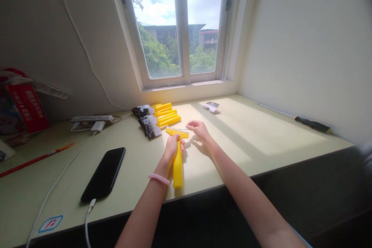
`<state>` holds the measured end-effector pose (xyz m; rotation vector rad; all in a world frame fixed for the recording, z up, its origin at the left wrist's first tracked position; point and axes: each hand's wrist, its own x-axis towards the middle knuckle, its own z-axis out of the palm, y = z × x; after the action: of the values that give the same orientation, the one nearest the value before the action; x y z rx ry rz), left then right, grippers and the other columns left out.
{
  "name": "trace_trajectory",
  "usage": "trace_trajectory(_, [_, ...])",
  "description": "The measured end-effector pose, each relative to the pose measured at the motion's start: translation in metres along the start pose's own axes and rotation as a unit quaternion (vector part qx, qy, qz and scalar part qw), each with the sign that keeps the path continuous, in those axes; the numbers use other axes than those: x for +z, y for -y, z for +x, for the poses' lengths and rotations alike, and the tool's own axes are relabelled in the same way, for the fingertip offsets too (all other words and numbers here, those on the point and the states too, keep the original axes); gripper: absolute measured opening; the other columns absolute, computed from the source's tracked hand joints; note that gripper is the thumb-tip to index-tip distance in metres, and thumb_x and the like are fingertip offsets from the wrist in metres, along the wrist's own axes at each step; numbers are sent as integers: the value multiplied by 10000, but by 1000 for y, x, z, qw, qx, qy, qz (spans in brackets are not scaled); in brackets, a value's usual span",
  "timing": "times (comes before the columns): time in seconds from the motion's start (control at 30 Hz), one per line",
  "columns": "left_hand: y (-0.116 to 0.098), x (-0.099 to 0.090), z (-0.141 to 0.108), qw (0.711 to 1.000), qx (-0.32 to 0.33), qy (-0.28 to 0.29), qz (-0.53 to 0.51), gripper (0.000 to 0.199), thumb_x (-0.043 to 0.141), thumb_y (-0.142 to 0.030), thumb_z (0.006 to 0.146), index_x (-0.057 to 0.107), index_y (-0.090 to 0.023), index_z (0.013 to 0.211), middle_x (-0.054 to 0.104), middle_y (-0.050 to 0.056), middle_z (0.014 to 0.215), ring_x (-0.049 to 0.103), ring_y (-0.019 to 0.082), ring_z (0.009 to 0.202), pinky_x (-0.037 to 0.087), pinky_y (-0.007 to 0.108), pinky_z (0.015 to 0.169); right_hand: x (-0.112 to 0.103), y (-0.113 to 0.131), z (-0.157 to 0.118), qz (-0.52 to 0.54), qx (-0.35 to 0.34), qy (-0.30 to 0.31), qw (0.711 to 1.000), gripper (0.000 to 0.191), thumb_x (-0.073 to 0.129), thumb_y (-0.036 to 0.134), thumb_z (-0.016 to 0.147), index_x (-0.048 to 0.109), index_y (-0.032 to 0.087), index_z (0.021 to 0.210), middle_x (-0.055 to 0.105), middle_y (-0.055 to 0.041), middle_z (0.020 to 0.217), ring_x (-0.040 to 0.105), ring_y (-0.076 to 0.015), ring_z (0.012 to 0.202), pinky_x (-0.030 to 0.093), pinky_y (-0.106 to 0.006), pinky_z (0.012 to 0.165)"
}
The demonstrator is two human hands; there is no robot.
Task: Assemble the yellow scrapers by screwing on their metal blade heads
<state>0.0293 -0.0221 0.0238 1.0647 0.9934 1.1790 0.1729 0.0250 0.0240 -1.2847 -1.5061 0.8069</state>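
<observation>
My left hand (pixel 171 148), with a pink coil band at the wrist, is closed around a yellow scraper (pixel 178 170). The scraper's wide head points away from me and its handle towards the desk's front edge. Just right of that head, my right hand (pixel 198 128) is pinched, with a thin, light strip (pixel 183 128) at its fingertips. The strip's kind is too small to make out. Beyond my left hand lie several more yellow scrapers (pixel 168 118) with black-and-white cards (pixel 149 126) over their heads.
A screwdriver (pixel 312 124) lies by the right wall, and a torn card package (pixel 212 107) near the window. To the left are a black phone (pixel 104 174) on a white cable, a power strip (pixel 106 119) and a red stick (pixel 37 159). The desk (pixel 139 186) has a front edge close to me.
</observation>
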Motion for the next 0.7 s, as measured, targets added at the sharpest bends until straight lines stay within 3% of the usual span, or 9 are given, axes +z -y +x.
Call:
trace_trajectory(0.07, [2,0,3,1000,0,0,-5,210,525,-344,797,463,-187,673,477,-19,433,378,82,317,263,216,372,-4,5,-4,89,-14,80,993,59,678,255,678,666,218,723,659,-38,910,604,-164,761,469,-281,658])
trace_trajectory(0.13, [3,0,5,1000,-1,-3,-10,207,520,-347,793,465,-186,675,482,-18,444,376,79,312,254,215,365,-5,10,-8,118,-27,122,985,65,714,208,617,657,217,646,643,-38,979,606,-172,831,474,-276,679])
trace_trajectory(0.23, [4,-1,6,1000,-3,-7,-10,179,501,-328,791,472,-186,687,486,-14,456,382,83,317,260,219,360,-4,13,-13,131,-9,135,982,80,723,185,593,650,208,615,633,-41,991,603,-182,865,469,-275,680])
trace_trajectory(0.47, [5,-1,4,1000,-5,-9,-2,169,504,-329,792,487,-183,707,494,-14,474,392,83,334,288,216,373,1,9,-13,190,75,177,963,180,710,200,598,626,207,757,613,6,668,573,-141,588,414,-267,561])
trace_trajectory(0.7, [4,-1,4,1000,-2,-7,14,202,495,-340,792,481,-185,664,480,-12,448,385,87,324,286,223,367,1,12,-16,196,118,195,954,186,709,229,613,600,202,761,597,22,607,582,-148,586,400,-261,562])
